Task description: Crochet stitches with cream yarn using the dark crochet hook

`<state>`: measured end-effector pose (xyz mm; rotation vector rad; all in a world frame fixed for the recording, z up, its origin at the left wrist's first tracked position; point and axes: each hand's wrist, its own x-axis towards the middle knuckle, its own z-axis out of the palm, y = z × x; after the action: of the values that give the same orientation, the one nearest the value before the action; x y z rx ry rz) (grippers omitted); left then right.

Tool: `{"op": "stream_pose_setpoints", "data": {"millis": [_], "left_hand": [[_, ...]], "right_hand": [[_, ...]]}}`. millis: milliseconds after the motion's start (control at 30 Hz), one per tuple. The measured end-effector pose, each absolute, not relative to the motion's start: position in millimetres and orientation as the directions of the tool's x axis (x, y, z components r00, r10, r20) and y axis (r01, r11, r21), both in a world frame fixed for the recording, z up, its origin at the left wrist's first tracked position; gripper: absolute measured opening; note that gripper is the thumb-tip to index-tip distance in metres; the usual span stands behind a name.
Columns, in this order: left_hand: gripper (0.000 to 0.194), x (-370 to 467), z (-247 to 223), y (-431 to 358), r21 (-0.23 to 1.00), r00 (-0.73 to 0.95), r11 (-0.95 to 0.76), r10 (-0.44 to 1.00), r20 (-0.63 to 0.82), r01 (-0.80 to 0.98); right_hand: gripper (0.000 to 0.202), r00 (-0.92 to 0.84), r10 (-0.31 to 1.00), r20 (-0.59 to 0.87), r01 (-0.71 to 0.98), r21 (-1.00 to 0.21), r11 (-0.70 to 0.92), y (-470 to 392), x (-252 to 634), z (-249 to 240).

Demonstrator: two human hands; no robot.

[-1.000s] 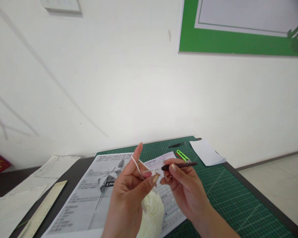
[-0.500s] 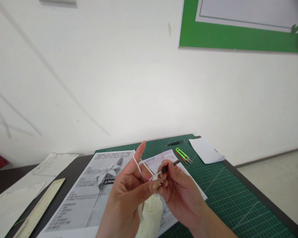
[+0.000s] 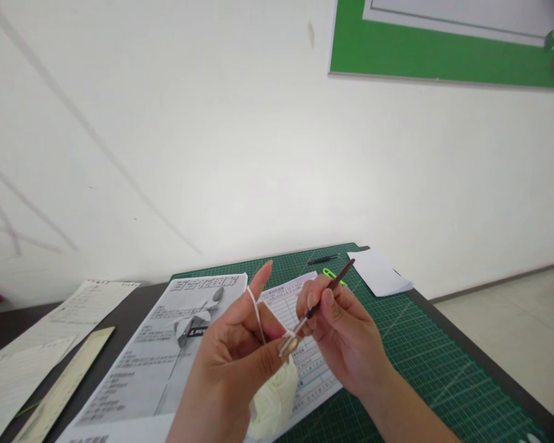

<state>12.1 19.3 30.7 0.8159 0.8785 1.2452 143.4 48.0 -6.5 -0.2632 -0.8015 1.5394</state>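
My left hand point(image 3: 240, 344) pinches a small bit of white yarn work point(image 3: 290, 337) between thumb and fingers, its index finger raised with a strand of yarn point(image 3: 258, 315) looped over it. My right hand point(image 3: 344, 329) is closed on a crochet hook point(image 3: 337, 280) with a dark brown handle, whose metal shaft points down left to the yarn at my left fingertips. The stitches there are too small to make out. Below the hands lies a ball of cream yarn point(image 3: 274, 403), partly hidden by my left hand.
A green cutting mat point(image 3: 425, 357) carries a printed sheet with a flower picture point(image 3: 143, 363), a form point(image 3: 314, 369), black tweezers point(image 3: 323, 259), green snips point(image 3: 329, 272) and white paper point(image 3: 378, 274). Handwritten sheets point(image 3: 87, 307) and a ruler point(image 3: 69, 381) lie left. A wall stands behind.
My right hand has turned, so the hook slants more steeply, with its handle end up and to the right and more of its shaft visible. The right hand now covers part of the snips.
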Motion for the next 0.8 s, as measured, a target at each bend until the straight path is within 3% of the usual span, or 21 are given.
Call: {"op": "stream_pose_setpoints", "data": {"millis": [200,467,800], "left_hand": [[0.065,16,34,16,0.929,0.001,0.099,0.994,-0.105,-0.356],[0.065,13,30,17,0.929,0.015,0.133,0.991,-0.137,-0.345],[0.080,11,33,20,0.859,0.064,0.197,0.980,-0.189,-0.473]], "right_hand": [[0.018,-0.114,0.920,0.374,-0.734,-0.656,0.176,48,150,-5],[0.017,-0.046,0.907,0.419,-0.689,-0.671,0.275,48,154,-5],[0.009,-0.092,0.978,0.188,-0.816,-0.578,0.034,44,136,-12]]}}
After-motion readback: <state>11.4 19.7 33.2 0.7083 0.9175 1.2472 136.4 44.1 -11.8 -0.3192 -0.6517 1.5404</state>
